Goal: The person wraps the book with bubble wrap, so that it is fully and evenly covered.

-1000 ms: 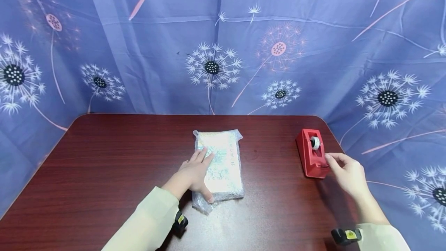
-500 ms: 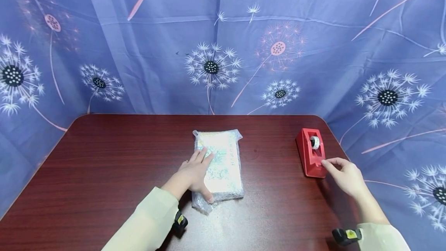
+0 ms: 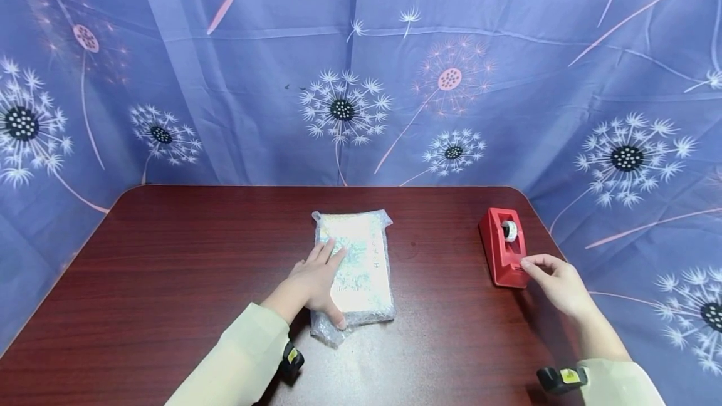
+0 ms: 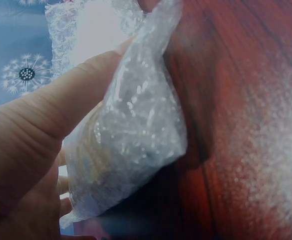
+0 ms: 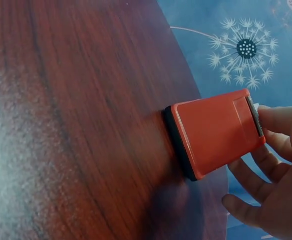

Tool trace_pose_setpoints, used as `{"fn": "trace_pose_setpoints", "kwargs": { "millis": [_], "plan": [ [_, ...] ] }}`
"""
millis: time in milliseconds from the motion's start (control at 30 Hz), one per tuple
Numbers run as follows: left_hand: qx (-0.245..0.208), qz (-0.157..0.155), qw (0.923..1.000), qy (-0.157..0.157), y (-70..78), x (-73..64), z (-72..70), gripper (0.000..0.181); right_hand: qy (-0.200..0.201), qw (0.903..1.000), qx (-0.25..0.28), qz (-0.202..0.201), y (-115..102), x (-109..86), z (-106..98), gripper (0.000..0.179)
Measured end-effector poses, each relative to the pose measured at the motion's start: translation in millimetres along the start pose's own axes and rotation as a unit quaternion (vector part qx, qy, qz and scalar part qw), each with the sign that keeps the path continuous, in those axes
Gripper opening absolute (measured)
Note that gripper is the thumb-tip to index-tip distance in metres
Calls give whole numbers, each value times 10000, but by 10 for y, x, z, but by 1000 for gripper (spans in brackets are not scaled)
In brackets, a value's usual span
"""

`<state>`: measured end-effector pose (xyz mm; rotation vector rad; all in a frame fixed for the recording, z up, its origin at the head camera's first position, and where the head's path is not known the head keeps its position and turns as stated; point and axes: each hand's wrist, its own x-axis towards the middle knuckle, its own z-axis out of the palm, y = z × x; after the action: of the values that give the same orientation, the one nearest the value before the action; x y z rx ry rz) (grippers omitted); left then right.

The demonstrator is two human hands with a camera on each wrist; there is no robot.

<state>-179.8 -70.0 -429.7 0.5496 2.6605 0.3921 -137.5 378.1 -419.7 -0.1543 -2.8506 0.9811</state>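
Observation:
A book in bubble wrap (image 3: 363, 268) lies flat near the middle of the table. My left hand (image 3: 313, 281) rests on its left side with the fingers spread, the thumb near the lower edge. Close up in the left wrist view, a folded flap of bubble wrap (image 4: 140, 110) sticks out beside the thumb. At the right stands a red tape dispenser (image 3: 496, 255) holding a roll of clear tape (image 3: 509, 230). My right hand (image 3: 561, 287) pinches the tape end (image 5: 257, 107) with thumb and forefinger at the serrated cutter (image 5: 254, 116); its other fingers curve loosely below.
The dark red wooden table (image 3: 169, 268) has rounded far corners, and the dispenser stands close to its right edge. A blue curtain (image 3: 254, 80) with dandelion prints hangs behind and along both sides.
My right hand has shifted slightly left and down, its fingertips now at the dispenser's cutter. The left hand and the wrapped book have stayed put.

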Motion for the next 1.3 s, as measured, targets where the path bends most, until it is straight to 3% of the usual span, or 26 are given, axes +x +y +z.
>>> {"fn": "trace_pose_setpoints", "kwargs": {
  "millis": [233,400,567,833,1000,1133,1300],
  "plan": [
    [-47,15,10000,-25,0,-2,-2,142,41,9973,551,489,-97,39,-89,45],
    [-84,-6,10000,-21,1,-9,-6,141,-9,9958,354,848,-203,91,-167,47],
    [-103,0,9999,-31,-5,-7,2,141,-375,9903,440,1267,-255,84,-193,53],
    [-78,-14,10000,-56,-18,4,16,142,-736,9690,1485,1831,-236,36,-175,52],
    [-131,-14,9999,-51,-15,2,15,143,-921,9521,2158,1961,-224,37,-190,37],
    [-131,-9,9999,-41,-18,9,19,143,-934,9438,2391,2084,-216,40,-185,16],
    [-136,11,9999,-38,-22,25,30,143,-820,9362,2686,2115,-231,30,-154,17]
  ]
}}
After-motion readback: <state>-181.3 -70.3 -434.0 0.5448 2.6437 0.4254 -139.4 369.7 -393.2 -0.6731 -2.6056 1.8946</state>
